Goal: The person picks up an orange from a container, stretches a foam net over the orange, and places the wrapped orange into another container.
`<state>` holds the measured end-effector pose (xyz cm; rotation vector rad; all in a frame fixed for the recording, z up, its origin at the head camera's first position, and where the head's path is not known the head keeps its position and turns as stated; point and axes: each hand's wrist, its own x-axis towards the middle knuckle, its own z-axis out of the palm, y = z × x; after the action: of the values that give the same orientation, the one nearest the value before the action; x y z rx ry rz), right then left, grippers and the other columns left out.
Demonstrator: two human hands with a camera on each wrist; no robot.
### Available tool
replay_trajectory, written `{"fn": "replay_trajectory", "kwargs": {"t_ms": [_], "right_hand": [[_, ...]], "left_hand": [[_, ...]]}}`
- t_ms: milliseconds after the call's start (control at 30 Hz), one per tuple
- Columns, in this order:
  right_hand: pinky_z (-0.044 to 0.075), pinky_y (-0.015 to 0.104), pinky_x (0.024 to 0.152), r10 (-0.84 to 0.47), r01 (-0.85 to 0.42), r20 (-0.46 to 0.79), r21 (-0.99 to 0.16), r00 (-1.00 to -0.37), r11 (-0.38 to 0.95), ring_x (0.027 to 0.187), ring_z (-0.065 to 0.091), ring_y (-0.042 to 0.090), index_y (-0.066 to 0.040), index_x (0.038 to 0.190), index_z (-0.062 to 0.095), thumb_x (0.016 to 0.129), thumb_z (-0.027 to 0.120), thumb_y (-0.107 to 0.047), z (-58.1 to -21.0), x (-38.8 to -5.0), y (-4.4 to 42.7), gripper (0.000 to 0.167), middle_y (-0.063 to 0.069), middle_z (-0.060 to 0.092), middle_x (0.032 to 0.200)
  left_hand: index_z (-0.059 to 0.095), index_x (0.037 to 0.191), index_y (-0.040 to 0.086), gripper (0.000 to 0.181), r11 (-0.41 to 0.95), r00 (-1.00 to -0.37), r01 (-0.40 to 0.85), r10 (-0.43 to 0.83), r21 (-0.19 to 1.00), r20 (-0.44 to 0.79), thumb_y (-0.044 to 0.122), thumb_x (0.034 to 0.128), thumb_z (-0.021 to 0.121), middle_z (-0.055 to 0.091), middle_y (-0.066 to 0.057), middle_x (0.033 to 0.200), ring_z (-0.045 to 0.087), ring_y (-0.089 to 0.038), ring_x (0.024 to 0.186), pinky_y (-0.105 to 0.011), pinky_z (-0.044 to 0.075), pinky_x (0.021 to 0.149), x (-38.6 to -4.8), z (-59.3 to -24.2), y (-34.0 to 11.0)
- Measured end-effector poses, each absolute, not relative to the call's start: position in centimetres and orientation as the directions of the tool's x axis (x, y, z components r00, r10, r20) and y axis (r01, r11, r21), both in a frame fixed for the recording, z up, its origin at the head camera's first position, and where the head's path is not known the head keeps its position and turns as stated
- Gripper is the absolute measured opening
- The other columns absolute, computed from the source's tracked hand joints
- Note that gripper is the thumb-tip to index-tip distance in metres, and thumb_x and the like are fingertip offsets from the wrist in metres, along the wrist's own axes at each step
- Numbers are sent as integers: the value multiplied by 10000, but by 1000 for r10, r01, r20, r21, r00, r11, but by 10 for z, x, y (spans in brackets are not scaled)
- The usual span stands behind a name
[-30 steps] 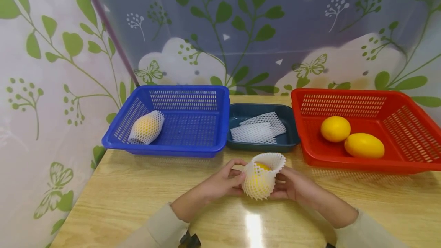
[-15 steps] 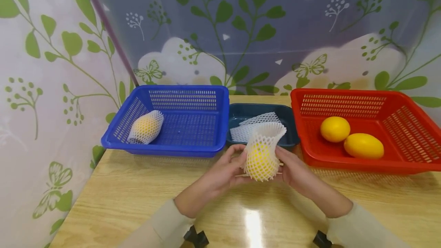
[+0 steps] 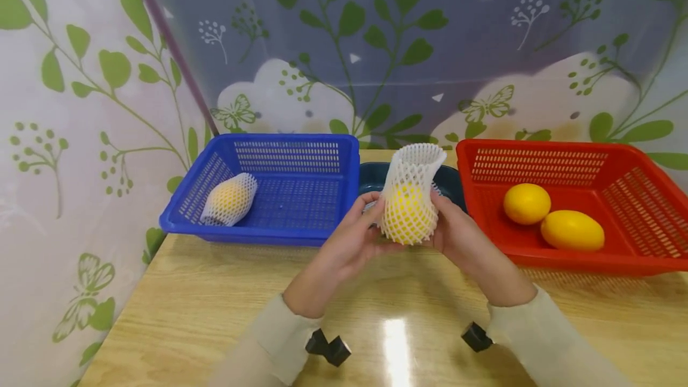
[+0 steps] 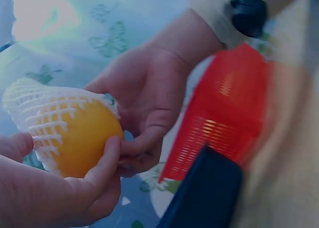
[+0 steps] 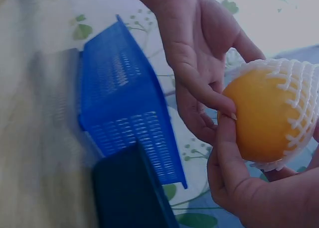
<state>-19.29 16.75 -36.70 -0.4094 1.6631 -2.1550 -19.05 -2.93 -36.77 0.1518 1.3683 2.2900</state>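
Observation:
Between my two hands I hold a yellow lemon partly inside a white foam net sleeve, above the table's middle. The sleeve's open end points up and away from me. My left hand grips the left side, with the thumb on the net. From the right, my right hand grips it in the same way. In the left wrist view, the lemon's bare end sticks out of the net, and fingertips of both hands press on it. The right wrist view shows this bare end too.
A blue basket at left holds a netted fruit. At right, a red basket holds two bare lemons. Between them stands a dark green tray, largely hidden behind my hands and the lemon. A patterned cloth hangs behind.
Both hands have lifted the lemon and sleeve up and away from me, to in front of the green tray. The sleeve's open end has tipped upward and now stretches past the lemon.

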Motion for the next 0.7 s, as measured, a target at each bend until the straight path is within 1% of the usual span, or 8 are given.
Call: {"fn": "replay_trajectory", "kwargs": {"t_ms": [133,300,367,567,700], "right_hand": [[533,315,890,-464,80,63,-956,-883,-281,1008,611,118,-209,1422,377,1045,305,-467,-361,-204,167,462,-61,613,1176],[536,299,872,-459,55,81,-960,-885,-275,991,620,116,-178,1409,390,1049,317,-448,-360,-207,165,456,-56,625,1157],[536,296,869,-450,51,82,-960,-889,-276,980,627,117,-170,1378,428,1054,321,-432,-360,-206,165,430,-50,631,1145],[542,312,858,-364,30,102,-940,-926,-341,944,646,122,-224,1215,581,1056,369,-369,-359,-208,166,302,-45,649,1090],[545,307,860,-385,47,113,-923,-916,-383,933,648,118,-224,1198,580,1066,322,-298,-364,-207,164,299,-56,657,1061]], "left_hand": [[371,1233,169,240,-421,-890,-311,444,852,-106,309,1046,429,451,-81,1264,539,-256,1050,-564,470,950,-202,-359,-26],[349,1243,179,226,-403,-873,-326,476,855,-108,299,1055,392,421,-72,1284,533,-244,1032,-566,466,953,-209,-356,-31],[338,1267,180,242,-398,-865,-324,492,858,-99,303,1061,368,421,-80,1305,541,-238,1047,-563,463,958,-210,-356,-33],[312,1363,166,365,-420,-861,-280,508,863,-33,359,1057,359,431,-112,1359,548,-238,1114,-548,449,984,-216,-355,-36],[299,1375,148,374,-404,-860,-274,510,873,-34,360,1067,282,428,-104,1367,561,-221,1105,-537,464,971,-214,-356,-40]]}}
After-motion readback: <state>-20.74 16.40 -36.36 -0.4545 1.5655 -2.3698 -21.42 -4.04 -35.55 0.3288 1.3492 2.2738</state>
